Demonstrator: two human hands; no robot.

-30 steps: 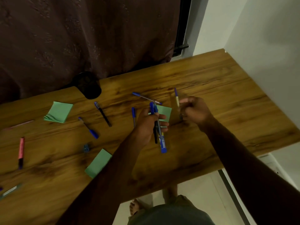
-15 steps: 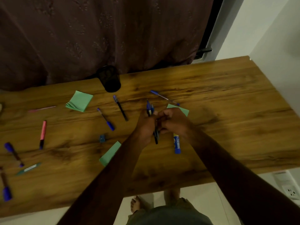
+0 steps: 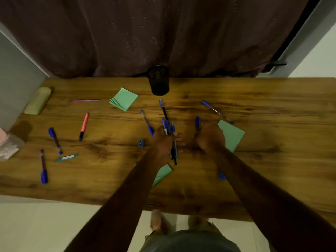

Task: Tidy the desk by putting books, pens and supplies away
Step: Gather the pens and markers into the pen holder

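Observation:
My left hand (image 3: 164, 142) is closed around a bunch of pens (image 3: 168, 127), their blue caps sticking up past the fingers. My right hand (image 3: 211, 137) grips a single blue-capped pen (image 3: 197, 122) beside it, over a green sticky-note pad (image 3: 232, 135). A black mesh pen cup (image 3: 158, 80) stands at the desk's back edge. More blue pens lie loose: one (image 3: 216, 110) at the right, one (image 3: 147, 123) and a dark one (image 3: 163, 108) just beyond my left hand.
On the wooden desk (image 3: 272, 106) lie a green note pad (image 3: 124, 99), another green pad (image 3: 162, 174) under my left forearm, a pink-orange marker (image 3: 84, 126), a pink pen (image 3: 87, 100), a blue sharpener (image 3: 141, 143), several pens at the left, a yellow-green case (image 3: 38, 100). A curtain hangs behind.
My hands met and then parted. My right hand has moved right and now holds a blue-capped pen. The view has swung left, showing more of the desk's left side.

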